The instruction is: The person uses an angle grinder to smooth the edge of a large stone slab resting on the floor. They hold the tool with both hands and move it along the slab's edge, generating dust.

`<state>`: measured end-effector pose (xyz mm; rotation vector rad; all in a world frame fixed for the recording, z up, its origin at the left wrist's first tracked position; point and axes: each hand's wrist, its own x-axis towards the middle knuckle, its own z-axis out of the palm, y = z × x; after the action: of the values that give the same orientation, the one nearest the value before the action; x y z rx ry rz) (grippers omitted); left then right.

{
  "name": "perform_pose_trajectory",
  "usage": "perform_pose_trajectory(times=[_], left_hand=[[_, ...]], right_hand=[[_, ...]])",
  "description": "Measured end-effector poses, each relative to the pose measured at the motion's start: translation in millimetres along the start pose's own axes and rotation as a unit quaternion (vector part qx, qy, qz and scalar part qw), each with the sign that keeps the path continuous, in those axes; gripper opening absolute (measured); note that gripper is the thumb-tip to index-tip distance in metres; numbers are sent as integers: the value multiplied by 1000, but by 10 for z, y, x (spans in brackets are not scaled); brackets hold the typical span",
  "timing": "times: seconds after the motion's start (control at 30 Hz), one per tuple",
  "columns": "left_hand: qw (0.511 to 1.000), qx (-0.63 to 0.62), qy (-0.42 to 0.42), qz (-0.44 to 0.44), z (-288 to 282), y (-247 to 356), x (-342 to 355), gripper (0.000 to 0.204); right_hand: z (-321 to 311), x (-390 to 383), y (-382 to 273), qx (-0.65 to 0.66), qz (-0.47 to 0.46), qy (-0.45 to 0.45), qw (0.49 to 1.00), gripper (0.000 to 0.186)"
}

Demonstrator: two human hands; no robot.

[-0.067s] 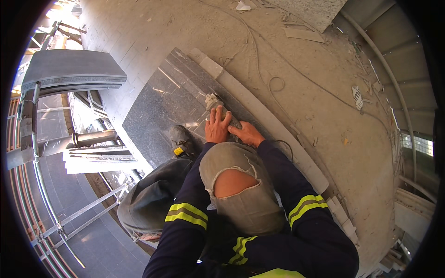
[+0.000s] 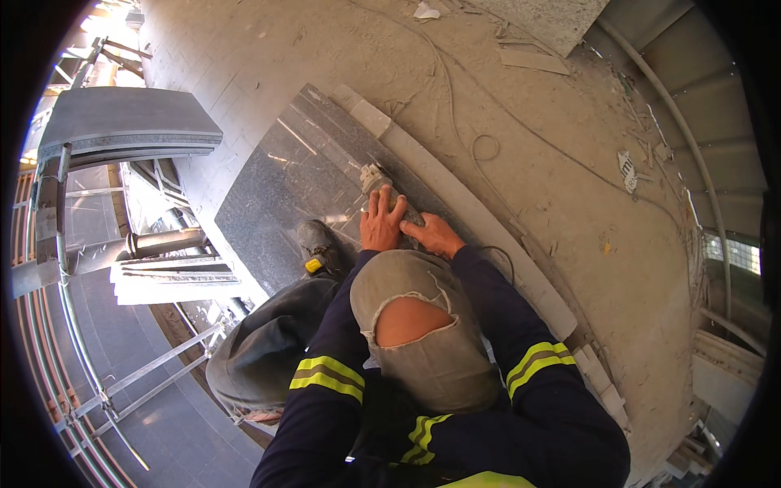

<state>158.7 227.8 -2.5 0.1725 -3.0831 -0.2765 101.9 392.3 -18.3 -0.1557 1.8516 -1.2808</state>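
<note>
Head view: power tool (image 2: 375, 177) on dark slab (image 2: 272, 191), long axis upper-left to lower-right, front end beyond both hands. Right hand (image 2: 438, 237) grasps rear; left hand (image 2: 380, 226) lies over body, nearer front, grip closure unclear.

Floor (image 2: 569, 154) brown, dusty, faint joints (image 2: 213, 98) upper left; scraps (image 2: 533, 61) top right. Panelled wall (image 2: 720, 98) on right, curved pipe (image 2: 691, 142) along it, bright opening (image 2: 736, 254) lower down. Metal tubes (image 2: 167, 241) at left. Strong glare (image 2: 106, 20), top left.
</note>
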Motion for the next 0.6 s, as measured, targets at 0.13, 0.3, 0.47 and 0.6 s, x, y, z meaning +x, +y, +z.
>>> perform_pose_trajectory(times=[0.13,0.3,0.47,0.6], left_hand=[[1000,5,8,2,6,5,21,50],[1000,7,28,5,66,-57,49,56],[1000,-11,16,20,72,-92,102,58],[999,-12,18,30,52,-122,153,52]], right_hand=[[-21,-43,-84,-18,-6,20,1000,75],[-90,-57,-245,-18,-1,-11,1000,83],[-61,29,-150,-23,-8,12,1000,78],[-32,109,-137,-4,11,8,1000,79]])
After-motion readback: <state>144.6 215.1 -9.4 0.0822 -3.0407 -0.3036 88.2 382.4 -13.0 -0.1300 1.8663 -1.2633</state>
